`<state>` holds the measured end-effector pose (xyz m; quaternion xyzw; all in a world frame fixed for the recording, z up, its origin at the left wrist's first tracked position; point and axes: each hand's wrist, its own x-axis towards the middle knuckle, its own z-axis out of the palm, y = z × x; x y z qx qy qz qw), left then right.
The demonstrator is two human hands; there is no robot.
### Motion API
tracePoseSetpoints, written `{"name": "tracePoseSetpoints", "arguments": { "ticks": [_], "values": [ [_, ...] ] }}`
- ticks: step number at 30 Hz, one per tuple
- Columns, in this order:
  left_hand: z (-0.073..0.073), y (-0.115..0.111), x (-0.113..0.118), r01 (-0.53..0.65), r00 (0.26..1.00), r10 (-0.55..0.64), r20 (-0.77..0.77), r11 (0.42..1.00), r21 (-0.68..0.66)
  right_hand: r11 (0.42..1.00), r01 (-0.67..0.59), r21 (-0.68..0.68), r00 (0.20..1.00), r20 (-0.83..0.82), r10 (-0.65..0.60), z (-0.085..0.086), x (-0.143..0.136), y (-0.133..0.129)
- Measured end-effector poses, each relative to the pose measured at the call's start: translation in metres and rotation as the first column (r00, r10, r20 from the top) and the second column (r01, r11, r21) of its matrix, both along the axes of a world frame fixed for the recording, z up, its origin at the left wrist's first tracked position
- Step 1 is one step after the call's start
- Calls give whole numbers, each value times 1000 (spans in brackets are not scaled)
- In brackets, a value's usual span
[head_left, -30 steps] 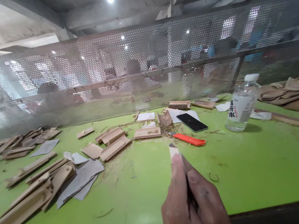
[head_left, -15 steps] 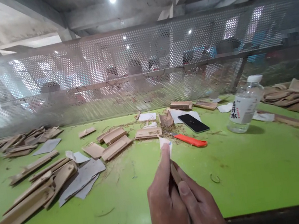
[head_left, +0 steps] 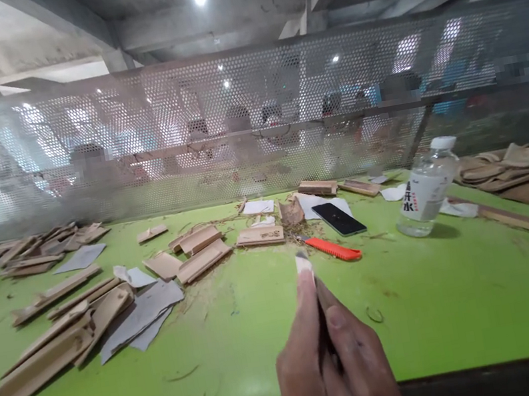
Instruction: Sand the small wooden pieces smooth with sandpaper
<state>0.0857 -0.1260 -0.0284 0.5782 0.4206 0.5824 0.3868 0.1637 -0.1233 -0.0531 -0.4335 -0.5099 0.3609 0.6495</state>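
My left hand (head_left: 299, 361) and my right hand (head_left: 364, 350) are pressed together low in the middle of the head view, above the table's front part. A small folded piece of sandpaper (head_left: 302, 263), pale with a grey tip, sticks out past my left fingertips, which are closed on it. My right hand lies closed alongside, its thumb on top. The slim bamboo piece seen between the palms a moment ago is now mostly hidden by the fingers. Beyond the hands lies a red-orange utility knife (head_left: 331, 249) and several cut bamboo pieces (head_left: 204, 262).
A black phone (head_left: 339, 218) and a water bottle (head_left: 425, 188) are on the green table (head_left: 210, 356) to the right. Bamboo pieces (head_left: 40, 371) and grey sheets (head_left: 140, 317) lie left. A perforated metal screen (head_left: 258, 158) crosses the back, with people behind it.
Both hands have moved slightly right, still together. The sandpaper has turned to show a narrower edge, and the bamboo piece between the hands has gone from sight.
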Motion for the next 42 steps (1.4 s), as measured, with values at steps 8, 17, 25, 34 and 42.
{"name": "tracePoseSetpoints", "arguments": {
  "ticks": [8, 17, 25, 34, 42],
  "values": [
    [1, 1, -13, -29, 1000, 29, 3, 999, -15, 996, -84, 41, 991, 112, 79, -6, -2, 0],
    [-6, 12, -21, 61, 987, -68, -146, 997, -51, 975, -89, -203, 838, -545, -37, 9, -1, 0],
    [1, 30, -55, -343, 839, 300, -454, 939, -14, 901, -422, -101, 610, -767, 199, 23, 9, -2],
    [11, 25, -53, -286, 885, 251, -393, 958, -33, 888, -428, -168, 664, -725, 182, 20, 3, -1],
    [20, 31, -54, -155, 981, 127, -149, 969, -195, 880, -359, -312, 791, -601, 110, 15, -1, 0]
  ]
}}
